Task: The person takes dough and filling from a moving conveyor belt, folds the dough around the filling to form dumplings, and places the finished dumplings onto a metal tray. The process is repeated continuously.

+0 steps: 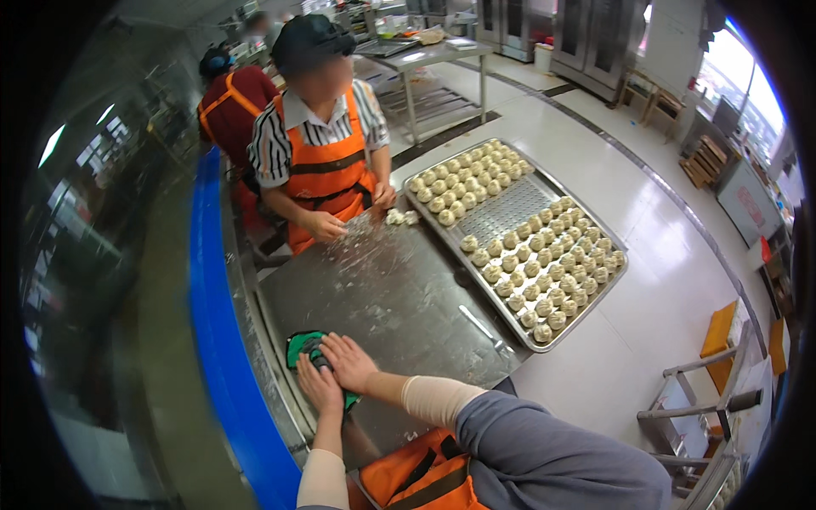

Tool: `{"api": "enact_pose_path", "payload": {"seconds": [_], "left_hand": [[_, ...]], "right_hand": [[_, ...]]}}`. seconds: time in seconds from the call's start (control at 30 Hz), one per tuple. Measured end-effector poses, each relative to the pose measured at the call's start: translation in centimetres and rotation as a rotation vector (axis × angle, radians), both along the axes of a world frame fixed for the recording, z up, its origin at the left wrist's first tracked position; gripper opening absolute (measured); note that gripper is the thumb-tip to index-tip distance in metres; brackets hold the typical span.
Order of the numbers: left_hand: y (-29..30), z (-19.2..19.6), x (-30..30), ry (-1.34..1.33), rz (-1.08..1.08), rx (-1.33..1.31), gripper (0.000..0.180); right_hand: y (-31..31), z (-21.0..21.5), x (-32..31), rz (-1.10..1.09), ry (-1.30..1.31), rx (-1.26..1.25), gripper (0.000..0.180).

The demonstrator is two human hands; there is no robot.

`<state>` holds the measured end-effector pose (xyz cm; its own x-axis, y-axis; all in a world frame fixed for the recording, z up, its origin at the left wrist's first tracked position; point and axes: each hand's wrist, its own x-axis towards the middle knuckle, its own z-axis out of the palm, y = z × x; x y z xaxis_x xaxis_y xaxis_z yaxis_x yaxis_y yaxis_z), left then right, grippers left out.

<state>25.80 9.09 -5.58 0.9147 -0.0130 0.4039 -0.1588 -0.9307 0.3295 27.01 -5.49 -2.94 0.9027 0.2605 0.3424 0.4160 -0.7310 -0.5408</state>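
Note:
On the left edge of the metal table (399, 297), a green and black item (299, 342), seemingly fabric, lies under my hands, which cover its middle so that I cannot tell its kind. My left hand (320, 389) rests on its near side, fingers stretched forward. From the right, my right hand (349, 361) reaches across and lies on it with fingers extended and slightly apart. Both hands touch the item and each other closely. Toward the right table edge, a long thin flat metal tool (481, 325) lies alone.
A large perforated metal tray (491, 219) at the right bears many pleated buns (557, 265) in two groups. Across the table stands a co-worker (319, 153) in an orange apron, hands near small dough pieces (399, 218). A blue strip (208, 280) runs along the left.

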Motion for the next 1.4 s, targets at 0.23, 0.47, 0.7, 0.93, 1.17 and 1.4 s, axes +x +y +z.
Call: {"api": "enact_pose_path", "payload": {"seconds": [0.23,0.47,0.7,0.93,1.17,1.4], "left_hand": [[-2.9,3.2,-10.6,0.288,-0.102,-0.069,0.063],[0.6,10.2,-10.5,0.695,-0.236,-1.640,0.085],[-1.8,8.6,-4.7,0.315,-0.275,-2.358,0.097],[-2.1,0.5,-5.8,0.600,-0.586,-2.302,0.078],[-5.8,4.7,-7.1,0.382,-0.232,-2.200,0.082],[-6.2,5.0,-11.1,0.566,-0.309,-1.886,0.101]], "right_hand": [[-0.3,-0.7,0.1,0.050,-0.061,-0.122,0.051],[-2.0,0.1,-0.7,0.189,-0.138,0.055,0.031],[-4.1,0.0,-2.8,-0.005,0.199,0.594,0.021],[-0.6,5.3,-6.6,0.306,-0.206,0.340,0.024],[0.1,3.8,-3.5,0.231,-0.117,0.029,0.016],[0.3,2.1,-0.7,0.116,-0.127,-0.116,0.014]]}}
